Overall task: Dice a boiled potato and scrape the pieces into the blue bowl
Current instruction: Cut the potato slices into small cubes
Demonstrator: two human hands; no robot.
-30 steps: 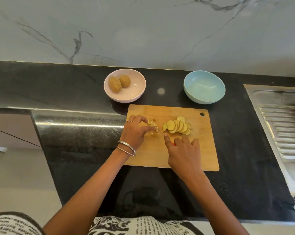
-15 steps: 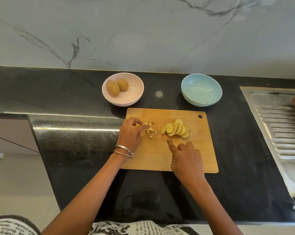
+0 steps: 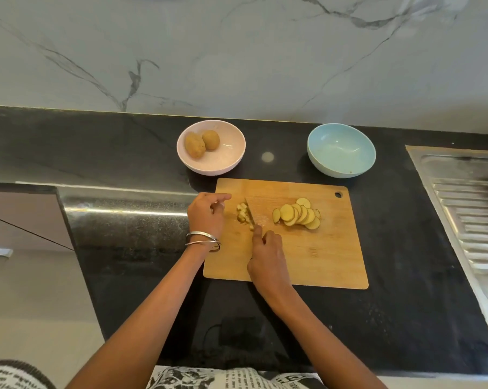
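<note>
1. While gripping a knife (image 3: 250,211) by its handle, index finger stretched along the spine: right hand (image 3: 266,255), low on the wooden cutting board (image 3: 315,265), blade pointing away from the body.
2. Just left of the blade, touching it: a small heap of diced potato pieces (image 3: 242,214), on the board's left part.
3. Beside that heap, at the board's left edge: left hand (image 3: 206,213), fingers loosely curled and apart, holding nothing, index finger extended toward the board; two metal bangles (image 3: 203,240) on the wrist.
4. To the right of the knife, apart from it: a fanned row of round potato slices (image 3: 297,214), overlapping, skins on the edges.
5. Beyond the board's far right corner, on the black counter (image 3: 405,220): the blue bowl (image 3: 341,153), upright, no potato inside.
6. Beyond the far left corner: a pink bowl (image 3: 228,153) with two whole potatoes (image 3: 202,143), touching each other.
7. At the far right: ridged steel drainboard (image 3: 472,220).
</note>
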